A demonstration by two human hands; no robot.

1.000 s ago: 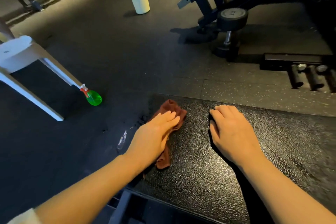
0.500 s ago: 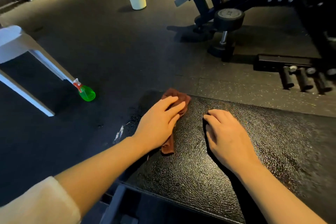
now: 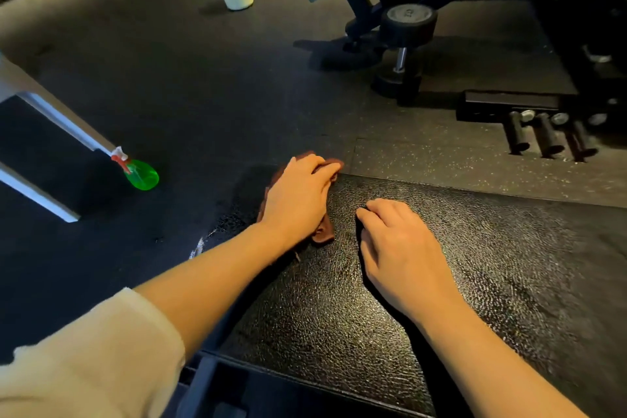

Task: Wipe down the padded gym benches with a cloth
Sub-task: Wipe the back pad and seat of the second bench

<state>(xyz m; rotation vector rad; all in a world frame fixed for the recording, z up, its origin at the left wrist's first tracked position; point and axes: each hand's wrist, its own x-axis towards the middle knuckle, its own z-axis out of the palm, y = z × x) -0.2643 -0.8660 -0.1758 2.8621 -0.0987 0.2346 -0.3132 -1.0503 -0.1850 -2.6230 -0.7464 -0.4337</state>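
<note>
Cloth: brown rag at the far left corner of the bench pad, pushed further toward the far edge than a second ago; I read a wipe stroke reaching the corner.
Left hand: pressing on rag, fingers curling over its far end.
Right hand: rests on pad, loosely bent, holding nothing, barely shifted.
Spray bottle: on floor, well apart.
Progress: I judge most of the pad unwiped.

Your bench pad is black with a pebbly leather-look grain, kinda shiny, lying flat and filling the lower right of your view. The cloth is reddish-brown, bunched up at the pad's far left corner, mostly hidden, with bits poking out at both ends.
</note>
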